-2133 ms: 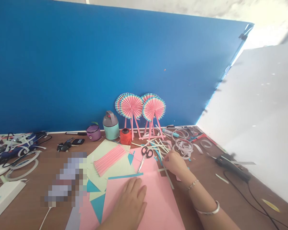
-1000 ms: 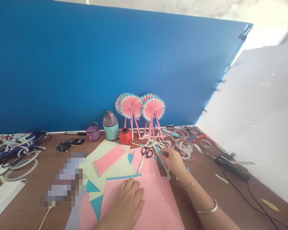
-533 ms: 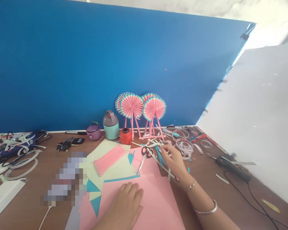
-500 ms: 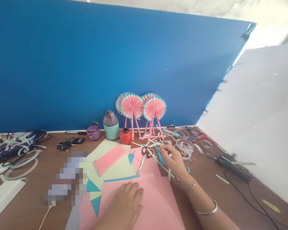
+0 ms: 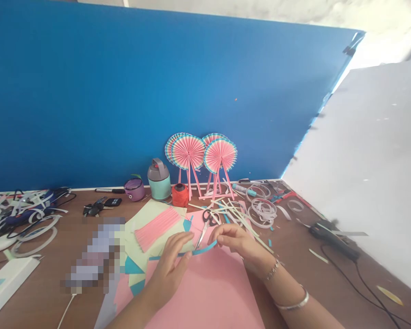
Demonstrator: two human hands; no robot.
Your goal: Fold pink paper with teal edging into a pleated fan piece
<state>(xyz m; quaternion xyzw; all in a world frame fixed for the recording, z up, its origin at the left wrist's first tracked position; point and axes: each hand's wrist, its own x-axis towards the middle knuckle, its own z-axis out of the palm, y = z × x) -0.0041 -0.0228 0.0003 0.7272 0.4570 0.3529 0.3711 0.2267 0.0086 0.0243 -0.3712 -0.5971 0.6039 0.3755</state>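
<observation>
A large pink paper sheet [image 5: 219,288] lies in front of me, with a blue edge along its far side partly covered by my left hand. My right hand [image 5: 234,240] pinches the right end of a narrow blue paper strip [image 5: 205,249], which curves up off the sheet's far edge. My left hand [image 5: 173,262] is over the sheet's far left part, thumb and fingers apart, beside the strip's left end. Just beyond stand open-bladed or closed scissors [image 5: 205,224]; I cannot tell which. A pleated pink paper piece [image 5: 157,228] rests on pale green paper [image 5: 133,233].
Pink paper fans on stands [image 5: 188,153] stand at the back, near a red spool [image 5: 180,195], a turquoise flask [image 5: 159,180] and a purple pot [image 5: 134,189]. Loose paper strips [image 5: 260,237] and white coils [image 5: 262,210] lie right. A power strip [image 5: 10,283] is at the left.
My right hand has come from the strip pile toward me and left, bringing a blue paper strip. My left hand has lifted from lying flat on the sheet and moved to its far edge.
</observation>
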